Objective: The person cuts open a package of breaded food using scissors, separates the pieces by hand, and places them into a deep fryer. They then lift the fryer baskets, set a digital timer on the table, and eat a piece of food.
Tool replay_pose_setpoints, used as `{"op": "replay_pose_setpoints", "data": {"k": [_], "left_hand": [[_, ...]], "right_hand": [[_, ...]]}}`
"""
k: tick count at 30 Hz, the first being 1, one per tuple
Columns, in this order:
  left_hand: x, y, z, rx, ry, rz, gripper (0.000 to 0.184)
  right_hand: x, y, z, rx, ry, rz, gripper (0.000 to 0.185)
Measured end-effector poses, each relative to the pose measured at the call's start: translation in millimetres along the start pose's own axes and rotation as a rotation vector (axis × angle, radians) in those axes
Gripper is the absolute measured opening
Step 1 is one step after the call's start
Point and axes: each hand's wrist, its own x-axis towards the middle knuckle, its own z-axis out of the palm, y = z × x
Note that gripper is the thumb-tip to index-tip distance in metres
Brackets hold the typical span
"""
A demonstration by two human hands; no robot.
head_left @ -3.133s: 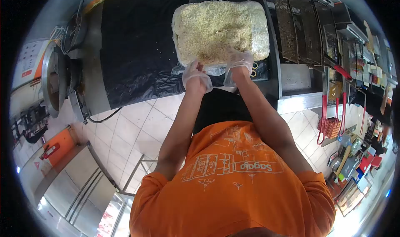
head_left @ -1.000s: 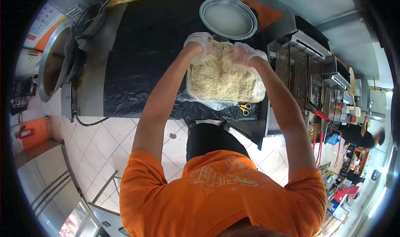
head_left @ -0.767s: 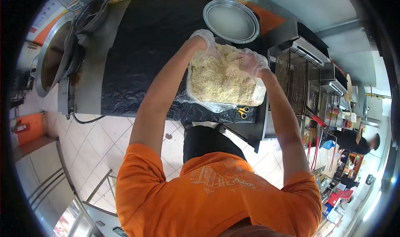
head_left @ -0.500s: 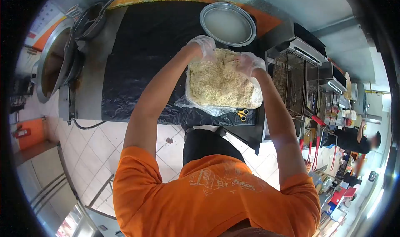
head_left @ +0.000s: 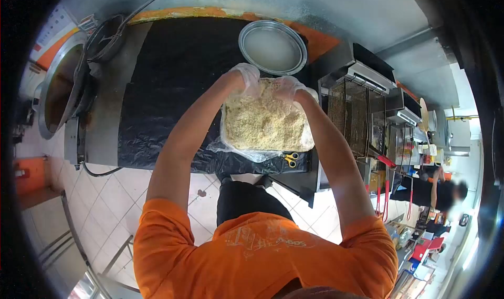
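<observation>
A lined tray of pale yellow breadcrumb-like coating (head_left: 268, 123) lies in front of me on the black-covered table. Both my hands wear clear plastic gloves. At the tray's far left corner, my left hand (head_left: 248, 79) has its fingers curled down into the crumbs. My right hand (head_left: 290, 88) is closed and pressed into the far side of the crumbs, a short gap away. Whatever is between the fingers is hidden. Clear plastic wrap (head_left: 247, 155) hangs out at the near edge, beside yellow-handled scissors (head_left: 291, 159).
A round metal basin (head_left: 273, 48) with whitish contents stands just beyond the tray. Wire fryer baskets (head_left: 354, 107) with red handles are at the right. A large metal pot (head_left: 59, 89) stands at the left. A person in black (head_left: 428, 191) is at the far right.
My hands have come closer together over the crumbs, the right one moving inward. The whole view has shifted slightly, and the person at the far right has changed posture.
</observation>
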Motion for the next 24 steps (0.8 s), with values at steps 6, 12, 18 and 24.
{"op": "replay_pose_setpoints", "data": {"k": [6,12,18,24], "left_hand": [[-15.0,7.2,-11.6,0.023,-0.008,-0.023,0.038],[-11.7,13.7,-30.1,0.012,0.026,0.114,0.037],[-33.9,33.7,-44.3,-0.022,0.064,0.18,0.029],[-40.4,43.3,-44.5,-0.055,0.026,0.177,0.026]], "right_hand": [[57.4,77.4,59.6,0.534,0.009,-0.24,0.051],[-73.7,-27.4,-3.9,-0.191,0.19,-0.085,0.047],[-118.3,-31.9,-21.6,-0.133,0.302,-0.079,0.04],[-135.9,-51.4,-31.3,-0.275,0.34,-0.063,0.037]]}}
